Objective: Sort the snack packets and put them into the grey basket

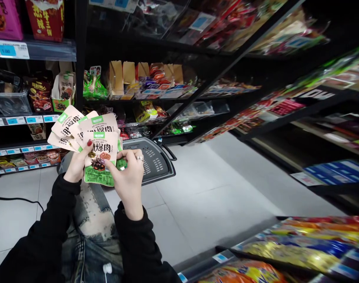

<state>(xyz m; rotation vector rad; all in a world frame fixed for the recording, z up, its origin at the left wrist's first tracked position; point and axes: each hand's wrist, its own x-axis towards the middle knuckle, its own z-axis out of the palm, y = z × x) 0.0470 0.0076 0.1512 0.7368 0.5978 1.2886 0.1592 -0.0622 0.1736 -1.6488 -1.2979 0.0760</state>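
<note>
Several flat snack packets (100, 142), beige above and green below with dark lettering, are fanned out between my two hands. My left hand (78, 161) is closed on the fan's lower left side, its thumb with a red nail pressed on the front. With thumb and bent fingers, my right hand (129, 169) pinches the right side of the front packets; a ring sits on one finger. Behind my right hand, a dark perforated shopping basket (155, 161) is on the floor, partly hidden by the hand and packets. My fingers behind the packets are mostly hidden.
An open display box (64, 92) with similar packets stands on the left shelf. Cardboard boxes (116, 78) of snacks line the shelf ahead. Pale floor tiles (194, 188) run down the aisle. Bright snack bags (294, 251) fill a rack at lower right. A black cable (17, 199) lies at left.
</note>
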